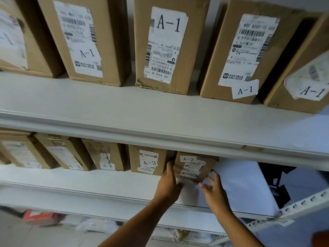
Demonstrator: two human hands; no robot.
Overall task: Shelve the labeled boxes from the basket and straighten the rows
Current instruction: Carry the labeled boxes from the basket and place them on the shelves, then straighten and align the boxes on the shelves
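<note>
A small cardboard box labeled A-2 (194, 166) stands at the right end of the lower shelf's row. My left hand (169, 182) lies against its left side with straight fingers, the thumb at its lower front edge. My right hand (213, 188) reaches toward its lower right corner with fingers spread and relaxed, at or just short of the box. Beside it stands another A-2 box (147, 162), with more A-2 boxes (105, 156) further left. The upper shelf carries a row of taller A-1 boxes (169, 43). The basket is out of view.
The white shelf board (160, 111) of the upper level juts out above my hands. The lower shelf (240, 184) runs bare to the right of the box. A perforated metal upright (302, 204) crosses at right. Red and white packages (41, 218) lie blurred below.
</note>
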